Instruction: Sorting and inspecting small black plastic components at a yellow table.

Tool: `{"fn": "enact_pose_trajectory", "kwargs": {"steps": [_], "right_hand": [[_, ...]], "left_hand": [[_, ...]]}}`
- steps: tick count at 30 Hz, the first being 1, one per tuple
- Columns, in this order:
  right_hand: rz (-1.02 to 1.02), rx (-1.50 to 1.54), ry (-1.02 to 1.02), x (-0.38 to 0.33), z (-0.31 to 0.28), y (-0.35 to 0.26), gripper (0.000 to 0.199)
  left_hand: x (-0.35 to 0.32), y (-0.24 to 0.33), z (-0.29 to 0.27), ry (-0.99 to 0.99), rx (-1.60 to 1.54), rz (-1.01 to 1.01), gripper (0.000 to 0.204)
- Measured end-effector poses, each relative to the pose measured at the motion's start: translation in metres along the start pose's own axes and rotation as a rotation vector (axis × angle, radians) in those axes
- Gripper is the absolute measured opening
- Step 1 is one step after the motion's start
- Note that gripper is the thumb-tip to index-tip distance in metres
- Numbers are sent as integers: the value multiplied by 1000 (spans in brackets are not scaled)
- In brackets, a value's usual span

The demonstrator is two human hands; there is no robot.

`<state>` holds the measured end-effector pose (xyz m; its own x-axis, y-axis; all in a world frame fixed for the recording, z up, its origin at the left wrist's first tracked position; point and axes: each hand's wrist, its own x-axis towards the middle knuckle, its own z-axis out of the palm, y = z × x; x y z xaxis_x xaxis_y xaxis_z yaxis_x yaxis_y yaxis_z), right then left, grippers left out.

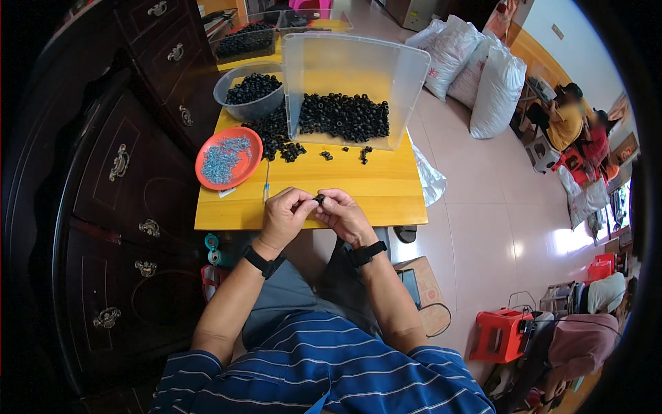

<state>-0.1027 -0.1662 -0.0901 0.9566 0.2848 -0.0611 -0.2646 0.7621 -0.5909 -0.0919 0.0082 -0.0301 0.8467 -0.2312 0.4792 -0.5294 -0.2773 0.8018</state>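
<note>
Over the near edge of the yellow table, my left hand and my right hand meet, both closed on one small black ring-shaped part. Its details are too small to make out. Left of my hands, a red plate bears a heap of small clear-bluish pieces. Beyond my hands, a clear plastic bin lies on its side with many black ring-shaped parts in it. More of them lie loose on the table, with small groups nearer me.
A translucent bowl of black parts stands at the far left, with further clear bins behind. A dark wooden cabinet lines my left side. White sacks, a red stool and other people are at right.
</note>
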Motion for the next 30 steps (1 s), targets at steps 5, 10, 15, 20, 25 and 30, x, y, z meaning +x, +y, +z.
{"fn": "enact_pose_trajectory", "kwargs": {"steps": [5, 10, 15, 20, 25, 30], "right_hand": [[-51, -5, -50, -1, -4, 3, 23], [-41, -11, -65, 1, -5, 3, 22], [-51, -27, -45, 0, 1, 3, 23], [-33, -70, 5, -2, 5, 1, 24], [-51, -97, 35, 1, 1, 6, 23], [-32, -63, 16, 1, 4, 2, 29]], "left_hand": [[-5, -6, 2, 8, -34, -24, 10], [-4, -6, 0, 9, -38, -17, 10], [-4, -6, -1, 20, 70, 52, 11], [-6, -6, -2, 7, 143, 82, 11], [-7, -6, -1, -2, 178, 104, 11], [-9, -8, 0, 2, 104, 45, 11]]}}
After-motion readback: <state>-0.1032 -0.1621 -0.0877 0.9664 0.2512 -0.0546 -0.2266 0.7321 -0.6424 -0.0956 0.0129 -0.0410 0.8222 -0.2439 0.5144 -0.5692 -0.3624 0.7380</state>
